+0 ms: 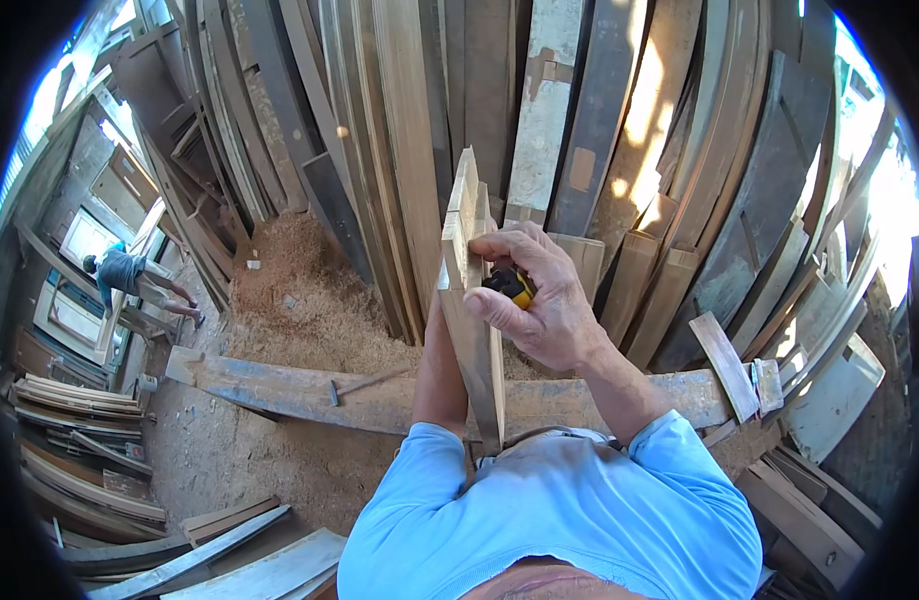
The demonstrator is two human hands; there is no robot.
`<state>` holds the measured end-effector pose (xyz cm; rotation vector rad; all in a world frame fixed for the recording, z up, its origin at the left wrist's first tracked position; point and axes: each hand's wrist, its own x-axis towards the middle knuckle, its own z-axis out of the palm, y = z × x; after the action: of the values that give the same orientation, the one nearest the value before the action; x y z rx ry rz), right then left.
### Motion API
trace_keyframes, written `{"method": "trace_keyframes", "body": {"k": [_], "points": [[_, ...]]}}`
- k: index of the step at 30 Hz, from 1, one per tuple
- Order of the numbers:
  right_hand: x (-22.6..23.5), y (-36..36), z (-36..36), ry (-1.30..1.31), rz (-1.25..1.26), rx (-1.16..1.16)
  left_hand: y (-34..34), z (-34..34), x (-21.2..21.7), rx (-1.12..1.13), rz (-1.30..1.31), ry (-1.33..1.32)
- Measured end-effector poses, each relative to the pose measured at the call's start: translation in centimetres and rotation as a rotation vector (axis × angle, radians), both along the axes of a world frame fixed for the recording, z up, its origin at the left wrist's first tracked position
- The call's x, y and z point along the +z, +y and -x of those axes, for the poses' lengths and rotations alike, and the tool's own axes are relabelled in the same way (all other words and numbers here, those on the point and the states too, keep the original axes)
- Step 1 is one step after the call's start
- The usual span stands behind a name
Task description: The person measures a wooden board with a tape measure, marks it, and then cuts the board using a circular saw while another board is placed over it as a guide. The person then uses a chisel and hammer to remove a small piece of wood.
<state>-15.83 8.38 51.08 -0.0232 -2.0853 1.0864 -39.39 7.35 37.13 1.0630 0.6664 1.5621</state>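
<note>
plank: a pale wooden plank (pixel 469 300) stands on edge against the person's chest.
right hand: right hand (pixel 541 300) curled around a yellow-and-black tool (pixel 511 285), pressed to the plank's face.
left hand: hidden behind the plank, grip unclear.
step: likely measuring or marking; next needs a steady plank.

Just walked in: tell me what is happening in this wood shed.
A person in a light blue shirt holds a narrow wooden board upright, close to the body. The right hand presses a small yellow and black object against the board's edge; what kind of tool it is cannot be told. The left hand is hidden behind the board. Planks lean against the wall ahead, sawdust is heaped below them, and another person bends over at far left.
</note>
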Motion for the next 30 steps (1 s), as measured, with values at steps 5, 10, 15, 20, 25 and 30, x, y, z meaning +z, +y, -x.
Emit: {"method": "trace_keyframes", "body": {"k": [5, 10, 15, 20, 25, 30], "points": [[-0.4, -1.0, 0.3, 0.063, -0.05, 0.032, -1.7, 0.7, 0.7, 0.027, -0.013, 0.014], [-0.8, -0.8, 0.8, 0.142, -0.155, 0.027, -1.3, 1.0, 1.1, 0.086, -0.058, -0.046], [-1.1, -1.0, 1.0, 0.152, -0.056, 0.024, -0.4, 0.3, 0.3, 0.213, -0.127, -0.206], [-1.4, -0.1, 0.9, 0.146, -0.015, 0.022, 0.9, 0.0, -0.7, 0.266, -0.069, -0.316], [-1.7, 1.1, 1.0, 0.147, 0.019, -0.006, 2.4, 0.3, -1.3, 0.254, 0.014, -0.291], [-1.2, 1.8, 0.9, 0.063, 0.116, -0.044, 3.6, 0.6, -1.6, 0.177, 0.002, -0.314]]}}
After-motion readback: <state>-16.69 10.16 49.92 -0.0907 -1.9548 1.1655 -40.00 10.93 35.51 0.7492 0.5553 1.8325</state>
